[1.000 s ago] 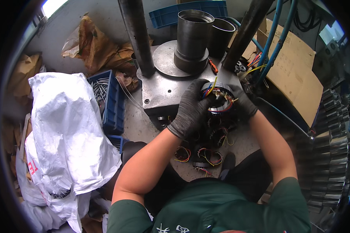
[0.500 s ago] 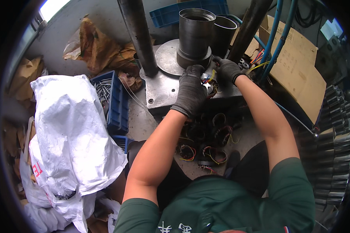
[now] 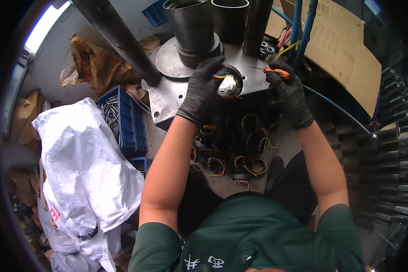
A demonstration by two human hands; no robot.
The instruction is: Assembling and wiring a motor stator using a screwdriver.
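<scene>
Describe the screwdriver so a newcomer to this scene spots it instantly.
Start at the big grey steel plate. Near its right edge is the gloved right hand, gripping the screwdriver, its thin shaft pointing left. The bright orange handle sets it apart from the dark glove and grey metal.

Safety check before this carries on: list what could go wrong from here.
The orange-handled screwdriver in the right hand's grip points toward the gloved left hand, so a slip might jab it.

Its tip could also nick the blue and yellow wires beside that hand.

The stator sits near the front edge of the metal plate; a knock might tip it onto the other stators lower down.
</scene>
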